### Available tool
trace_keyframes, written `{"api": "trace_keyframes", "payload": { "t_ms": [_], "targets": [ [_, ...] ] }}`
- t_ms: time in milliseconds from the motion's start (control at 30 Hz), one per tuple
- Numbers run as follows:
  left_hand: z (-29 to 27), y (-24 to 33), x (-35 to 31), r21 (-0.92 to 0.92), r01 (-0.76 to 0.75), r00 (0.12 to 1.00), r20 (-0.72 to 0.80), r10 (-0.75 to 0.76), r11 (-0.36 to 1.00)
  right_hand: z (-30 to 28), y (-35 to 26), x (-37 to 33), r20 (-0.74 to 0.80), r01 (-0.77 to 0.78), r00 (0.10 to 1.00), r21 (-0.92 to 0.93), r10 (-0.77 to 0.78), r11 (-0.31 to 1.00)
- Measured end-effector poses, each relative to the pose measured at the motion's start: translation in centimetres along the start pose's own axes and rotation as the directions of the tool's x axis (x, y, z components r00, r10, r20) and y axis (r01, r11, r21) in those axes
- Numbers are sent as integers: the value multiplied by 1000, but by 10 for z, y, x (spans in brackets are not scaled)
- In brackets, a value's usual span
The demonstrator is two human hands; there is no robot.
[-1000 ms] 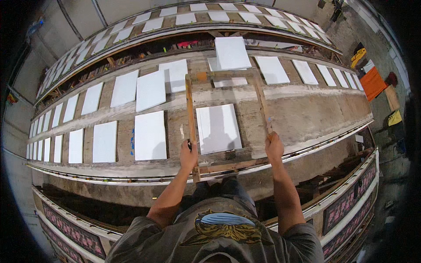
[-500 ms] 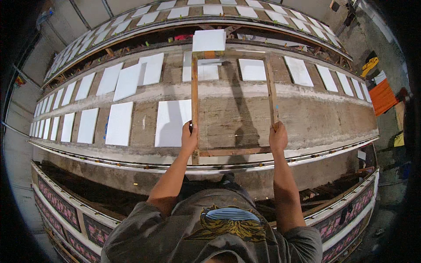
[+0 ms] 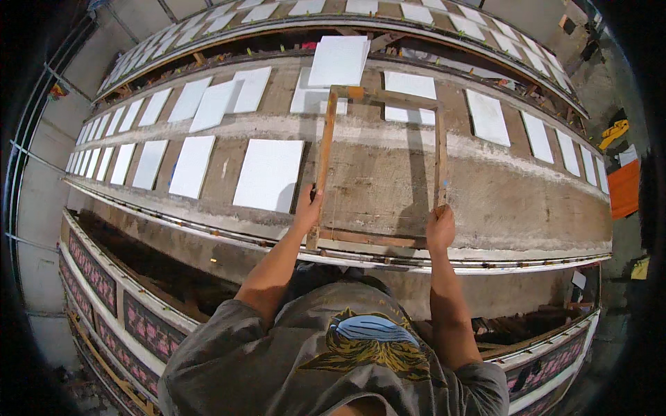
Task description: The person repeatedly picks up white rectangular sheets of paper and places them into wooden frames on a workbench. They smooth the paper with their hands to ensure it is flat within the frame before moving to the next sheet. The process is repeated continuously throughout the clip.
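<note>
Ok, L hand [image 3: 306, 208] + R hand [image 3: 440, 223] both gripping side rails of wooden frame [image 3: 326, 145], held over long table [image 3: 527, 197], R of nearest white sheet [image 3: 269, 175]. Judgement: keep grip even, frame level (tilt might clip sheet edge). Text: no label seen on frame; pink marks on dark panels [image 3: 92, 269] n/legible; shirt print [image 3: 374, 329] = graphic.
</note>
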State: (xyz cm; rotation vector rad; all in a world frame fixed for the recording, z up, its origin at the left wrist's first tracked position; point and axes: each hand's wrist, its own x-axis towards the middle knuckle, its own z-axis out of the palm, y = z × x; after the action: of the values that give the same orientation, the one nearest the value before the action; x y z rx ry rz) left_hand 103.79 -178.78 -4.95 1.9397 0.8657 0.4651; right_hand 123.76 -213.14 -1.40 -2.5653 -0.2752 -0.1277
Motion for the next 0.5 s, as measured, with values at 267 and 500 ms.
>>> {"api": "trace_keyframes", "payload": {
  "t_ms": [267,500],
  "targets": [
    [4,-11,-16,6,12,1000,19,-12,1000,-4,-2,-20,-27,-5,1000,-6,5,1000],
    [12,-38,-17,142,-59,997,-37,65,988,-1,6,-21,-26,-17,1000,-21,16,1000]
  ]
}}
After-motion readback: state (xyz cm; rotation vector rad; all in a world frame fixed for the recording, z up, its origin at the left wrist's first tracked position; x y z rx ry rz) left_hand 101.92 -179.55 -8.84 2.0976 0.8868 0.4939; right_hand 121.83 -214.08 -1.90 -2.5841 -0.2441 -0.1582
